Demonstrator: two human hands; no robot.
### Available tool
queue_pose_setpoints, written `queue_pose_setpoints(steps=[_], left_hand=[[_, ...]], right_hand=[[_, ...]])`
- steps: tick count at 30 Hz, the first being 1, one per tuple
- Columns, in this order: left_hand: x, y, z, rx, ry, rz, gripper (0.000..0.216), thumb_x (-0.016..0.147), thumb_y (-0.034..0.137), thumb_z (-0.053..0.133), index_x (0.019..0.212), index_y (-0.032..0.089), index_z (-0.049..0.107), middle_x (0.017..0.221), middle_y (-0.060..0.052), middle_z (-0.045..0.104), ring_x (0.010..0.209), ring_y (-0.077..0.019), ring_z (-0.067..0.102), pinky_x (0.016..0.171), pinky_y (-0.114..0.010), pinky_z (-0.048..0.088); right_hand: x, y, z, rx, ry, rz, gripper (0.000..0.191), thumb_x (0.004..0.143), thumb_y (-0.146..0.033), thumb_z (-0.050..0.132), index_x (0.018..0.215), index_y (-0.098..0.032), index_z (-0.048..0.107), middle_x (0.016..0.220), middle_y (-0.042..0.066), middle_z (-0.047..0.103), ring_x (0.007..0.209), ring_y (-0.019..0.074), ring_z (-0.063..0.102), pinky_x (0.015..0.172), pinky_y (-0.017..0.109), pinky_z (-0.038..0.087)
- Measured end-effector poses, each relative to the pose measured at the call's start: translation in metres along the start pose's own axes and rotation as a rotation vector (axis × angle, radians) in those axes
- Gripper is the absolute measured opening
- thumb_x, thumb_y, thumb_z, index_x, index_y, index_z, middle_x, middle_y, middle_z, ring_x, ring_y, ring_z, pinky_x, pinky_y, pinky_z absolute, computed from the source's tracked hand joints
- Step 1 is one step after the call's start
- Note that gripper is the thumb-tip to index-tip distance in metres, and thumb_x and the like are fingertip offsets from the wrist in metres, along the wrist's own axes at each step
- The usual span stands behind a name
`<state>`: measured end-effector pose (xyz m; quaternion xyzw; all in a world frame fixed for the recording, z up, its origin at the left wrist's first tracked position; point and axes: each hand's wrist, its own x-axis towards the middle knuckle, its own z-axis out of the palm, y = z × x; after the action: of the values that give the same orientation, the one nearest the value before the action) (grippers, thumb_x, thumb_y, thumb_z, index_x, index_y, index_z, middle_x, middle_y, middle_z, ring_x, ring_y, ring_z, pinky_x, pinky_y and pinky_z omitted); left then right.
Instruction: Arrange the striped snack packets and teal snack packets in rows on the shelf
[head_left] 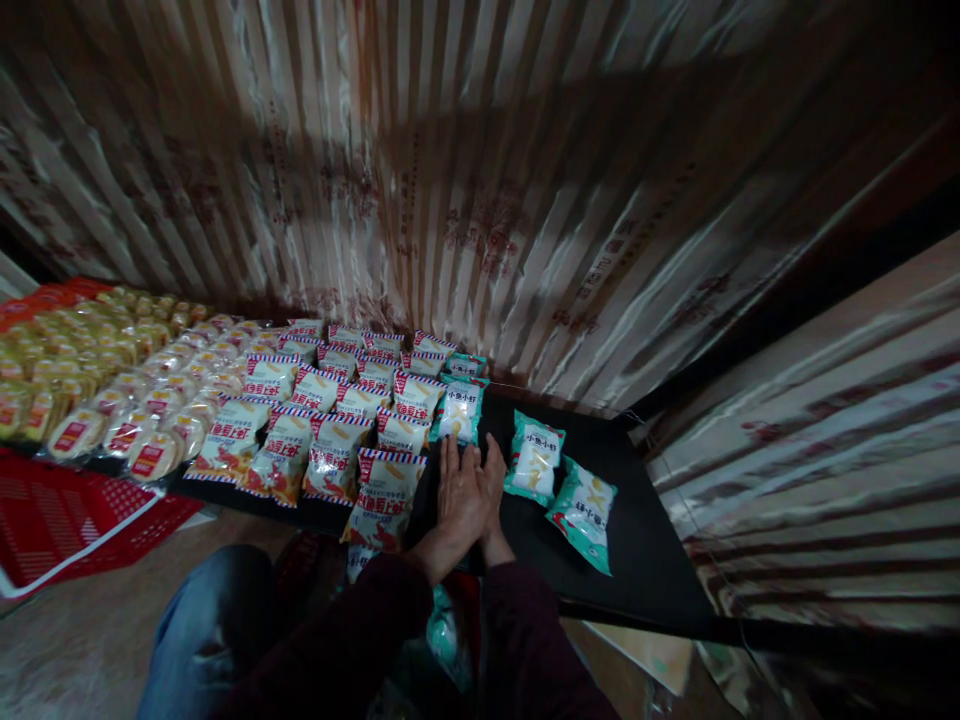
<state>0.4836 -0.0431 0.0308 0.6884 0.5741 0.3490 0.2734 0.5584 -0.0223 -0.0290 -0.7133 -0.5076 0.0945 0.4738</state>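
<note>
Along the shelf (637, 570) from its left end, yellow packs (82, 345), round packets (156, 456) and stripe-topped bags (330, 457) sat in rows — that stretch looked largely set out. Near the middle, the left hand (459, 492) overlapped the right hand (492, 484), fingers straight and narrowly spaced, neither visibly holding anything, by the front green bag (458, 404); contact I couldn't tell. Toward the right end two loose green bags (535, 458) lay askew — apparently left to line up.

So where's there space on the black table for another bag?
The black table is bare right of the two rightmost green bags, and also between them and the right hand. Left of the left hand, striped-edged bags and round packs crowd it.
</note>
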Motion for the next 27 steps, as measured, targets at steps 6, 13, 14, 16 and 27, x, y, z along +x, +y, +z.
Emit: queue_pose_setpoints(steps=[6, 13, 14, 16, 27], left_hand=[[-0.035, -0.003, -0.008, -0.049, -0.107, 0.007, 0.048, 0.086, 0.013, 0.041, 0.132, 0.012, 0.053, 0.138, -0.017, 0.053, 0.134, -0.0266, 0.044, 0.113, -0.045, 0.035], [-0.081, -0.004, -0.037, -0.066, -0.226, 0.055, 0.045, 0.088, 0.013, 0.034, 0.127, 0.011, 0.056, 0.131, -0.014, 0.059, 0.125, -0.0217, 0.053, 0.11, -0.038, 0.04], [-0.088, -0.006, -0.041, -0.073, -0.232, 0.074, 0.045, 0.088, 0.013, 0.033, 0.126, 0.01, 0.057, 0.131, -0.015, 0.059, 0.125, -0.022, 0.052, 0.11, -0.039, 0.04], [-0.101, -0.01, -0.047, -0.084, -0.235, 0.114, 0.045, 0.087, 0.013, 0.033, 0.124, 0.008, 0.057, 0.131, -0.017, 0.059, 0.124, -0.0232, 0.052, 0.11, -0.041, 0.04], [-0.168, -0.052, -0.072, -0.09, -0.382, 0.122, 0.045, 0.084, 0.013, 0.034, 0.121, 0.009, 0.06, 0.129, -0.016, 0.059, 0.125, -0.0231, 0.052, 0.111, -0.041, 0.038]], right_hand=[[-0.037, -0.009, -0.021, 0.072, -0.072, 0.002, 0.049, 0.084, -0.037, 0.038, 0.127, -0.022, 0.055, 0.125, 0.013, 0.061, 0.121, 0.0264, 0.051, 0.098, 0.044, 0.042], [-0.087, -0.022, -0.04, 0.158, -0.113, 0.058, 0.051, 0.078, -0.031, 0.04, 0.123, -0.016, 0.058, 0.123, 0.012, 0.063, 0.113, 0.0238, 0.057, 0.1, 0.043, 0.044], [-0.094, -0.024, -0.044, 0.171, -0.122, 0.063, 0.049, 0.078, -0.031, 0.04, 0.12, -0.016, 0.06, 0.12, 0.012, 0.064, 0.112, 0.0236, 0.058, 0.1, 0.043, 0.044], [-0.109, -0.029, -0.051, 0.19, -0.14, 0.064, 0.045, 0.078, -0.029, 0.04, 0.115, -0.018, 0.063, 0.115, 0.011, 0.066, 0.11, 0.0233, 0.059, 0.1, 0.044, 0.044], [-0.2, -0.029, -0.054, 0.08, -0.17, -0.04, 0.038, 0.083, -0.024, 0.041, 0.112, -0.023, 0.066, 0.112, 0.009, 0.065, 0.109, 0.0236, 0.056, 0.099, 0.046, 0.044]])
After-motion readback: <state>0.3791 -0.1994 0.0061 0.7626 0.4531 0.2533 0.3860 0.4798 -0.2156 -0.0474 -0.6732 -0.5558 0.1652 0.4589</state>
